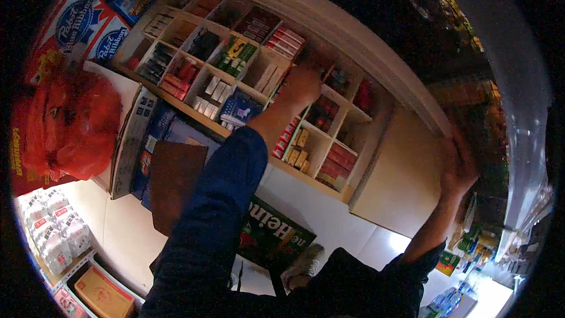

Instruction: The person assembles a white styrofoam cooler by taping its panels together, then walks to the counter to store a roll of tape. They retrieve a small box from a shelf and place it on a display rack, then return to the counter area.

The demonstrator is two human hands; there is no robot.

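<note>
A pale wooden drawer (pixel 220 131) divided into square compartments slants across the middle, holding small boxes that look like cigarette packs. My left hand (pixel 303 84) reaches over its middle compartments from a dark blue sleeve; its fingers fade into shadow, so whatever they touch is hidden. Just beside that hand are white packs (pixel 269 78), red-and-white packs (pixel 285 42) and red packs (pixel 285 139). Gold packs (pixel 298 152) lie in a nearer compartment. At the right, my right hand (pixel 459 165) is at the long counter edge (pixel 424 119), its fingers dark and blurred.
At the left, a red plastic bag (pixel 73 123) sits by stacked drink cartons (pixel 76 20). Below the drawer are an open cardboard box (pixel 176 182) and a green carton (pixel 276 232) on the floor. Wrapped white packs (pixel 56 229) stand lower left; shelved goods (pixel 471 247) line the right.
</note>
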